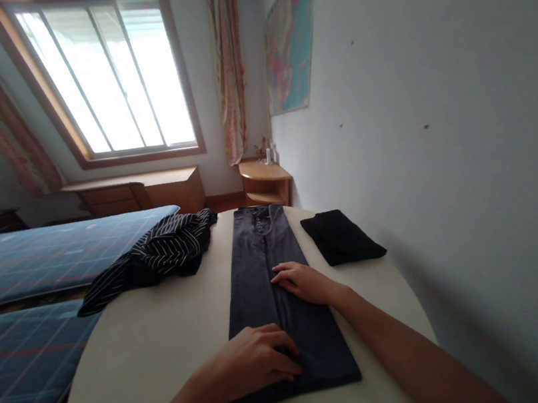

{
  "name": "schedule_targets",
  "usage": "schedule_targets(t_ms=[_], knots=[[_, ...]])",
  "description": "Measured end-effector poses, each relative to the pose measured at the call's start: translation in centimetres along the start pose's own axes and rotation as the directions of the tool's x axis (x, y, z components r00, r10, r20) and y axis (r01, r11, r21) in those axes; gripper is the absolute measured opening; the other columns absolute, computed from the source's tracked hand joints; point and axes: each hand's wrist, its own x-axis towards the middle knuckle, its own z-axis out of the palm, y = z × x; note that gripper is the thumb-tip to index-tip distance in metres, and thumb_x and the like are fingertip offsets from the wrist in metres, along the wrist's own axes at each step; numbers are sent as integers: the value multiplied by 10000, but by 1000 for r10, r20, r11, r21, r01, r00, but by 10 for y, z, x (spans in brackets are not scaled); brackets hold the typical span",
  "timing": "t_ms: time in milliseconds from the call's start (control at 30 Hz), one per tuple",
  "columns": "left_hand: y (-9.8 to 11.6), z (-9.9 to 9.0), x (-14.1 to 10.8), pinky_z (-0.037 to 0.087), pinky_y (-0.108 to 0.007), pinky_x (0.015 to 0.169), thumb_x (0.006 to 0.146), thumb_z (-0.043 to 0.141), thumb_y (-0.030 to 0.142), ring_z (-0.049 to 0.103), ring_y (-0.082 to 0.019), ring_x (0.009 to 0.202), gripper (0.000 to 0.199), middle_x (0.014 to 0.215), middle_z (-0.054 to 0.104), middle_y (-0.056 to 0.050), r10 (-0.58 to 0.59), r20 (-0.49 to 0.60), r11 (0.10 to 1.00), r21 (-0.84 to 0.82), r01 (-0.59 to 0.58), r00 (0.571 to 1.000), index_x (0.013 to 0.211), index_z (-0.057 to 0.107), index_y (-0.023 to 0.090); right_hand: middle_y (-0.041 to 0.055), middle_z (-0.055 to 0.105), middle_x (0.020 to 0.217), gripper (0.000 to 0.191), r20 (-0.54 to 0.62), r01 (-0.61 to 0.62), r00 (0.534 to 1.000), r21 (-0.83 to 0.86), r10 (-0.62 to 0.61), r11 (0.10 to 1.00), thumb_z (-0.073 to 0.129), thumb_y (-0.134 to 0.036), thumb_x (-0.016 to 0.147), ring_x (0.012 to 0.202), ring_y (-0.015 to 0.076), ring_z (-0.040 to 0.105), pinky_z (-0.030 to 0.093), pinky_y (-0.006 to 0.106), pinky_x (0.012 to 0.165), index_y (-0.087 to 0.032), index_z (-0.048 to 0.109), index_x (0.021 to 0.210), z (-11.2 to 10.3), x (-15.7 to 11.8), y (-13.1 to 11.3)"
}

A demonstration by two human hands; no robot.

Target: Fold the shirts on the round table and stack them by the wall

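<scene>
I have a pair of dark trousers [255, 291] laid out lengthwise in front of me on the round, pale table [160, 352], waist at the far end and hems near me. My right grip [306, 282] lies on them about midway along, toward their right side, fingers stretched out over the cloth and holding nothing. My left grip [262, 357] is closer to me, resting over the lower part of the legs with its fingers bent; I cannot tell whether they pinch any fabric. Beyond the trousers to the right, a folded black garment [342, 236] sits on the table, apart from them. On the left, a black-and-white striped garment [169, 246] lies bunched up at the table's edge, one end reaching over toward the checked mattress [23, 352] alongside. Ahead of me are a bright window [109, 77] and, on the right wall, a colourful map [293, 43].
</scene>
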Motion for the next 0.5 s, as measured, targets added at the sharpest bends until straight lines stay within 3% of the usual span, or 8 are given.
schedule_targets(t_ms=[233,500], knots=[[7,3,6,473,-251,753,996,535,282,605,-147,979,141,1067,709,17,21,1,986,164,-21,1000,976,674,265,57,605,1365,296,3,-7,1000,-18,7,1000,498,-265,971,1281,198,539,409,345,1102,-250,719,1167,0,1,-1],[14,-4,7,467,-262,844,1008,480,253,590,-155,971,156,1039,711,8,1,-43,1000,20,0,999,986,634,236,49,606,1348,301,-5,13,1000,-73,-13,997,460,-226,989,1145,180,633,462,313,1035,-247,731,1117,0,3,-2]])
